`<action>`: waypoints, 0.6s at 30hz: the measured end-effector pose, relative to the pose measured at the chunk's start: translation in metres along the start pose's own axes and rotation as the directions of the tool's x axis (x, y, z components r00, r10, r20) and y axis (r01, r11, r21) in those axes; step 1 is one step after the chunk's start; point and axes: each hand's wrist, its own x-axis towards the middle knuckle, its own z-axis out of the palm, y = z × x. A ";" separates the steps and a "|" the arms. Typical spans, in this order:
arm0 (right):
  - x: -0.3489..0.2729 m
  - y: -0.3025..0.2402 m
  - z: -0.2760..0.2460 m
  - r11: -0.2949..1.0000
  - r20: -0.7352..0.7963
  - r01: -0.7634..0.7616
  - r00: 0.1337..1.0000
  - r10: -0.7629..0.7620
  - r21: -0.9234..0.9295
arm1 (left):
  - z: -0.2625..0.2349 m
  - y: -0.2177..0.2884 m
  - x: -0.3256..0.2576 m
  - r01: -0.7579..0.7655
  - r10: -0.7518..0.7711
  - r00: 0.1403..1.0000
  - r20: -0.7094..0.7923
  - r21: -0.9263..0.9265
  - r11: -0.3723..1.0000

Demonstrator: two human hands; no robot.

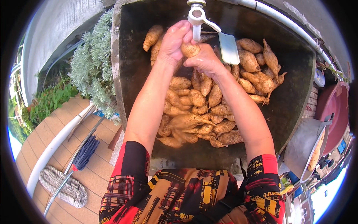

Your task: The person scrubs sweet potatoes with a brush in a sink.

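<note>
Under the tap [196, 18] at the far side of a dark sink [287, 119], both my hands are closed round one sweet potato [190, 50]. My left hand [173, 40] wraps it from the left, with its fingers up beside the spout. From the right, my right hand [206, 59] grips it, the thumb along its near side. My skin looks wet. Part of the sweet potato is hidden by my fingers. Below my hands lies a heap of brown sweet potatoes [197, 98], with more heaped at the right [257, 71] and a few at the far left.
A flat pale rectangular piece [228, 48] is beside the tap lever, close to my right hand. Right of the sink stand a metal pot [304, 145] and a reddish basin [333, 115]. A silvery-leaved bush [93, 56] borders the left wall; mops [63, 184] lie on the tiles.
</note>
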 end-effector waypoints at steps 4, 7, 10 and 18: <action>0.005 0.015 0.008 0.995 -0.080 0.048 0.996 -0.041 0.083 | -0.006 -0.032 -0.001 -0.135 0.222 0.924 -0.312 0.277 0.951; -0.003 0.003 0.009 0.945 -0.450 -0.047 0.886 -0.111 -0.324 | 0.002 -0.065 -0.023 0.004 0.168 0.895 -0.413 0.386 0.923; -0.028 0.002 -0.012 0.736 0.056 0.287 0.945 -0.322 -0.613 | -0.013 -0.056 -0.040 0.027 0.033 0.916 -0.400 0.143 0.989; -0.021 -0.006 -0.057 0.244 -0.452 -0.385 0.809 -0.376 -0.890 | -0.022 -0.042 -0.026 0.137 -0.165 0.980 -0.112 -0.225 0.965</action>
